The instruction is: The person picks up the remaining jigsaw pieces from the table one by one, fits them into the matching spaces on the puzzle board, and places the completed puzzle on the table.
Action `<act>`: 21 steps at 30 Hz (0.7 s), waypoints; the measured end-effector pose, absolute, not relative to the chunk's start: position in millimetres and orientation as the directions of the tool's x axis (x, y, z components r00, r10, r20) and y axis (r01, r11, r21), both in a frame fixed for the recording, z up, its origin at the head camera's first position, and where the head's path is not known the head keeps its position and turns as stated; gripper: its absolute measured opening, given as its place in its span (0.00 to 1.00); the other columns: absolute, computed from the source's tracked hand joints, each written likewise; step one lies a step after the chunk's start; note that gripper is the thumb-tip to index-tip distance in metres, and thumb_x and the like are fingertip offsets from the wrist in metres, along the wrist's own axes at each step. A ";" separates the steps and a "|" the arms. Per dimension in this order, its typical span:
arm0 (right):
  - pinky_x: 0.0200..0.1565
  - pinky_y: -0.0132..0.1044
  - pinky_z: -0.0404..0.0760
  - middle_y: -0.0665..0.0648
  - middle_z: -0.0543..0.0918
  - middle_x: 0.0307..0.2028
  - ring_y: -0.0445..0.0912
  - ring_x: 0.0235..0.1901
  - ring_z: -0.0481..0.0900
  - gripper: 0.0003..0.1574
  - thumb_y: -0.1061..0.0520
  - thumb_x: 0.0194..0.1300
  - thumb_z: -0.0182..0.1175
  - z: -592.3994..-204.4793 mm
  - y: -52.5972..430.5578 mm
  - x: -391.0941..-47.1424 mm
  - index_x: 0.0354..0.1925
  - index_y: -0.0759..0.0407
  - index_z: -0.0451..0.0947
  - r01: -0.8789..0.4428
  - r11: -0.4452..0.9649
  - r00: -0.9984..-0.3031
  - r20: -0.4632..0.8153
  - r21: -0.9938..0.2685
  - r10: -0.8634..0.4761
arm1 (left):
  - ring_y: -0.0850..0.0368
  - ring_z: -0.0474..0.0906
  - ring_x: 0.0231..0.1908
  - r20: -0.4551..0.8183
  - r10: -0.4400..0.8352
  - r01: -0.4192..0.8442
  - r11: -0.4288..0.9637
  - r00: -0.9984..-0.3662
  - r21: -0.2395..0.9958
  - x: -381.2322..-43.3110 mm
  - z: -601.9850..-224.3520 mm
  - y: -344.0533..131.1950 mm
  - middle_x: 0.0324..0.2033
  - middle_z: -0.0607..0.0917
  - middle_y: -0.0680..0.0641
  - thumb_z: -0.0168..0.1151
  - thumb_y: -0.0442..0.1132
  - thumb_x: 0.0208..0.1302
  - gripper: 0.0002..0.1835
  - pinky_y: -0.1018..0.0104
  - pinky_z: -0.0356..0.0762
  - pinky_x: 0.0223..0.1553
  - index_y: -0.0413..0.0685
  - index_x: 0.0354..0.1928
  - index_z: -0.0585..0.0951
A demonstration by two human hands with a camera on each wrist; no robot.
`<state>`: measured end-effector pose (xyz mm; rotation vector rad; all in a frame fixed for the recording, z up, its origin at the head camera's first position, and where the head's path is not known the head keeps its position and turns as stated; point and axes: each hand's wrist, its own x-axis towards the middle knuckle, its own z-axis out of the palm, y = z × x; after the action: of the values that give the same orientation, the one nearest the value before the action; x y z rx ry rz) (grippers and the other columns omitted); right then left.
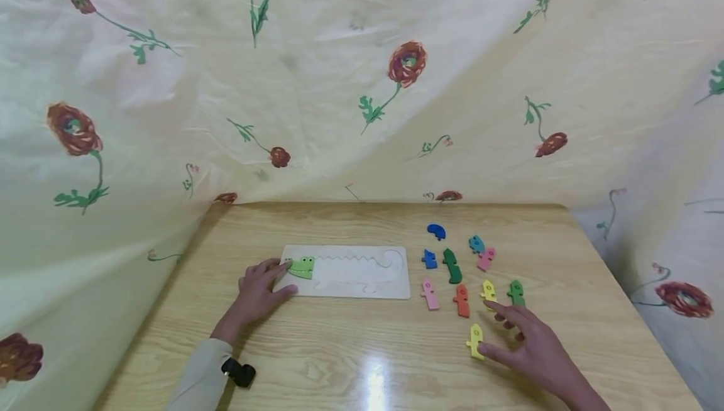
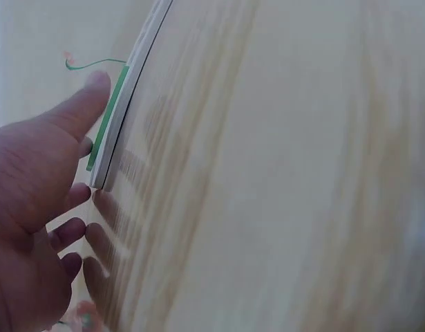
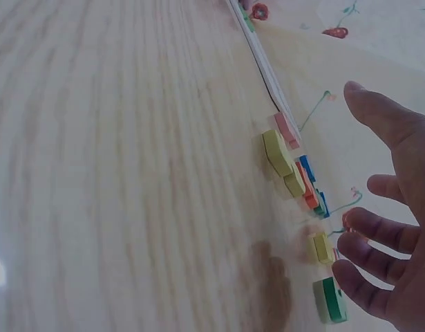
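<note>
A white puzzle board (image 1: 356,286) lies on the table, with a light green crocodile head piece (image 1: 303,268) in its left end. My left hand (image 1: 262,290) is at that end, its index fingertip at the head piece and its thumb by the board's near edge. In the left wrist view, the fingers of my left hand (image 2: 39,187) are beside the board's edge. My right hand (image 1: 528,348) hovers over the loose pieces, fingers loosely spread and holding nothing. Its thumb is near a yellow piece (image 1: 476,340); the fingers are near another yellow piece (image 1: 489,291) and a green one (image 1: 516,293).
Right of the board lie more loose pieces: orange (image 1: 461,301), pink (image 1: 430,295), dark green (image 1: 451,265), blue (image 1: 430,259), dark blue (image 1: 436,231), teal (image 1: 476,244) and a second pink (image 1: 486,259). Flowered cloth (image 1: 339,84) hangs behind the wooden table (image 1: 317,348) and along both sides.
</note>
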<state>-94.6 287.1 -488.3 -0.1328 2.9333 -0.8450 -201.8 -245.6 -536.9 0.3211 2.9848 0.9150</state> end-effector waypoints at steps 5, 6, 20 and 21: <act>0.38 0.37 0.76 0.55 0.81 0.49 0.47 0.41 0.74 0.55 0.30 0.50 0.76 -492.3 288.5 -93.7 0.69 0.54 0.74 -0.041 0.834 -0.990 -0.093 -0.550 -0.110 | 0.35 0.60 0.66 0.047 0.161 0.159 0.801 -0.986 0.577 -204.1 -540.1 -247.8 0.72 0.69 0.38 0.66 0.60 0.66 0.36 0.40 0.53 0.55 0.55 0.72 0.74; 0.38 0.36 0.75 0.55 0.81 0.48 0.47 0.41 0.74 0.55 0.30 0.50 0.76 -493.4 288.7 -93.4 0.68 0.53 0.74 -0.039 0.834 -0.989 -0.099 -0.551 -0.112 | 0.35 0.60 0.67 0.045 0.158 0.154 0.798 -0.986 0.583 -204.5 -540.4 -248.0 0.72 0.69 0.38 0.67 0.60 0.66 0.35 0.40 0.53 0.55 0.55 0.72 0.74; 0.32 0.34 0.65 0.51 0.72 0.40 0.46 0.38 0.67 0.55 0.30 0.46 0.78 -505.3 288.9 -92.2 0.68 0.50 0.76 -0.024 0.828 -0.982 -0.143 -0.561 -0.126 | 0.34 0.58 0.68 0.035 0.132 0.124 0.762 -0.991 0.636 -204.9 -539.5 -246.9 0.72 0.69 0.38 0.71 0.55 0.64 0.34 0.39 0.52 0.57 0.55 0.70 0.76; 0.33 0.35 0.65 0.52 0.72 0.41 0.46 0.38 0.67 0.55 0.30 0.46 0.78 -505.6 288.7 -92.2 0.68 0.50 0.76 -0.023 0.831 -0.982 -0.145 -0.556 -0.124 | 0.34 0.58 0.68 0.035 0.133 0.125 0.760 -0.990 0.637 -205.0 -539.6 -246.9 0.72 0.69 0.38 0.71 0.55 0.64 0.34 0.39 0.52 0.57 0.55 0.70 0.76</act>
<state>-92.2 288.7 -505.6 -0.1145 2.8360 -0.8588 -205.0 -246.9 -539.6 0.2154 2.9356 1.0615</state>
